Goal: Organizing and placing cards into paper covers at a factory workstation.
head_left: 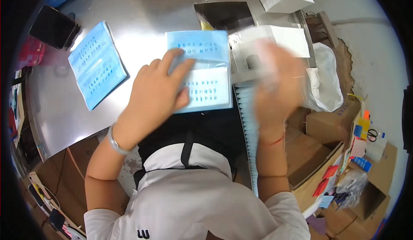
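A blue packet [211, 76] lies at the table's [142, 20] near edge under the left hand [155, 84], fingers spread; the right hand [282, 83] is blurred near the right edge, grip impossible to tell. The packet looks light, bendy, slick; its sides seem the best hold.

Left grip [154, 84] on blue-and-white booklet [211, 91]; right grip [282, 80] (blurred) near white paper [293, 42]; blue booklet [99, 65] farther left.
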Demonstrator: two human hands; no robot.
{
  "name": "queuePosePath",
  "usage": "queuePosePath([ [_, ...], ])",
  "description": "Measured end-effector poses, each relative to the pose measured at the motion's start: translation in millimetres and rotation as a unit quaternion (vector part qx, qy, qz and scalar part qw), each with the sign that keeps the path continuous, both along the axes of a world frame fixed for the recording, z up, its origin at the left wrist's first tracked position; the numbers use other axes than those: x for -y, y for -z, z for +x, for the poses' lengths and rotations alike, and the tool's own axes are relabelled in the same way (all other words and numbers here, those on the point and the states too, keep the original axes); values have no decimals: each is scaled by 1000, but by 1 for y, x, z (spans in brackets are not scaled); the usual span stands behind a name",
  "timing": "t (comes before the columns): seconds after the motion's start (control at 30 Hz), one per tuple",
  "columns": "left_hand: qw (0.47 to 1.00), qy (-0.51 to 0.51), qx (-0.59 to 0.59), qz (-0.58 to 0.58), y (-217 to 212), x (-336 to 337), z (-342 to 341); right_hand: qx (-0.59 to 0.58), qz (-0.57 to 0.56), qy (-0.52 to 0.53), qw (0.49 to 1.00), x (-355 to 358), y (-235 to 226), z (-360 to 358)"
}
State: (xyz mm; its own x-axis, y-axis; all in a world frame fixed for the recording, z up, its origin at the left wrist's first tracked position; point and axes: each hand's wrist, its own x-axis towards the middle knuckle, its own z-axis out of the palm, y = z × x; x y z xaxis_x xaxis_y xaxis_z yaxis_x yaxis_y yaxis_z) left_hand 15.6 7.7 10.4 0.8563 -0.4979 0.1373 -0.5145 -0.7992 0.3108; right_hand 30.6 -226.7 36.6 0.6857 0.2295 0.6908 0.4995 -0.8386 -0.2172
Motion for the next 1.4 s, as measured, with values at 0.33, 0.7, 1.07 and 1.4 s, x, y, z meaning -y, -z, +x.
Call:
queuePosePath([
  [0.33,983,91,65,-143,-2,40,11,-262,-165,-118,944,-38,54,62],
  [0.7,918,-359,83,144,27,-126,-14,-53,-40,189,980,27,21,41],
  [1.07,988,-54,45,-139,24,31,-15,-108,-43,41,992,48,-3,29],
  [1.4,988,-85,84,-94,22,-1,-13,-136,-56,-195,970,-58,50,23],
])
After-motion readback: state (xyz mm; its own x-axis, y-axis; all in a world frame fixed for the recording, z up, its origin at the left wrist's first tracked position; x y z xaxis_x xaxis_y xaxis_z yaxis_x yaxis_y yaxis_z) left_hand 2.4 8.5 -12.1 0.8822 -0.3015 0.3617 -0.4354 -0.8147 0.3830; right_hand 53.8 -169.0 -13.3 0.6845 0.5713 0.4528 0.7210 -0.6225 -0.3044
